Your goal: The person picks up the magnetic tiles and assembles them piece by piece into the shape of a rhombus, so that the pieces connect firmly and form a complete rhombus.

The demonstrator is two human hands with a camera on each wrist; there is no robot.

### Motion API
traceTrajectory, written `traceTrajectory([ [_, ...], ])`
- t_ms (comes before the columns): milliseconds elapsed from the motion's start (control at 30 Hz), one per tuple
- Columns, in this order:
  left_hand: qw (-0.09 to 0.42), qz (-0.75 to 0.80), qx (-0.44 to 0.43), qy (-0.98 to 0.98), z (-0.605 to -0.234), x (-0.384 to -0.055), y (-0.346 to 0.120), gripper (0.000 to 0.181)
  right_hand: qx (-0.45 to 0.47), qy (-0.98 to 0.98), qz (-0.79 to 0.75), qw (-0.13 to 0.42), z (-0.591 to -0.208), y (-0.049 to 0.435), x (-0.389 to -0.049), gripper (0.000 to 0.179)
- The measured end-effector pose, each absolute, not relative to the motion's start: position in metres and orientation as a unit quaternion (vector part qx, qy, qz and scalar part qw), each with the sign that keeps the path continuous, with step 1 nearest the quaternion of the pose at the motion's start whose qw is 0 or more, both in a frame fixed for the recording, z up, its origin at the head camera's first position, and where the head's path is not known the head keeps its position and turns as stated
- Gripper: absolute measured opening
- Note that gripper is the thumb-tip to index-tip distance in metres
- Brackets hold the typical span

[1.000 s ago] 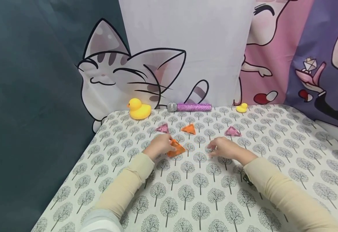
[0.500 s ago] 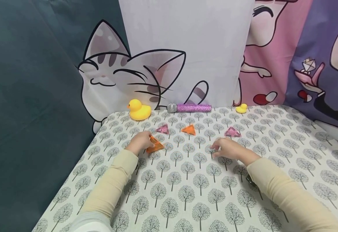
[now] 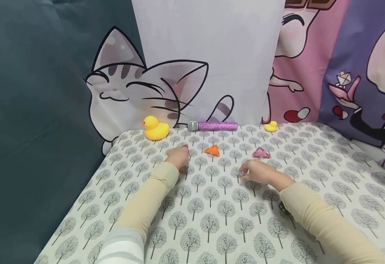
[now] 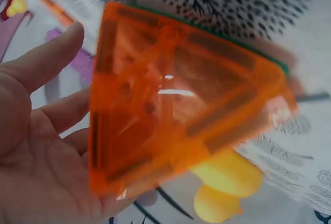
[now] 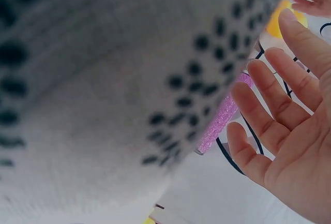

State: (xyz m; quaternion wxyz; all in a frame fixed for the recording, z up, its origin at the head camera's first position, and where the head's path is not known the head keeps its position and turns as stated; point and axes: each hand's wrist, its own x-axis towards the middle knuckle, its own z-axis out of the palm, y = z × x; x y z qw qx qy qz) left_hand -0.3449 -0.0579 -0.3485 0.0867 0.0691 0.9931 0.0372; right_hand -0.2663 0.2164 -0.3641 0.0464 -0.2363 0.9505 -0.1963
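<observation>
In the head view my left hand reaches over an orange see-through triangular piece, hiding most of it. The left wrist view shows that piece large and blurred in front of the fingers, a green strip along one edge. Thumb and fingers there are spread apart. A pink triangle peeks out just beyond this hand, mostly covered by it. My right hand hovers low over the cloth with loosely bent, parted fingers and nothing in it; its palm shows bare in the right wrist view.
An orange triangle and another pink triangle lie mid-table. Along the back edge sit a large yellow duck, a purple glittery microphone and a small duck. A tree-print cloth covers the table.
My left hand first carried the orange triangular piece leftward, then moved right and forward over it toward the near pink triangle, the piece staying behind. The right hand has barely moved.
</observation>
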Motion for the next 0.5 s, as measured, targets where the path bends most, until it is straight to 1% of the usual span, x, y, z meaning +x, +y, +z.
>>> traceTrajectory([
  [133,0.095,0.012,0.048,0.994,-0.3578,-0.3503,-0.0533,0.037,-0.242,0.949,-0.196,0.047,-0.3668,0.2150,-0.2667,0.032],
  [233,0.102,0.013,0.050,0.993,-0.3597,-0.3529,-0.0543,0.036,-0.248,0.949,-0.193,0.039,-0.3677,0.2168,-0.2668,0.032],
  [400,0.130,0.026,0.090,0.987,-0.3558,-0.3524,-0.0539,0.029,-0.240,0.951,-0.192,0.038,-0.3671,0.2213,-0.2664,0.032],
  [500,0.150,0.020,0.139,0.979,-0.3530,-0.3471,-0.0487,0.033,-0.236,0.952,-0.192,0.042,-0.3655,0.2237,-0.2664,0.032],
])
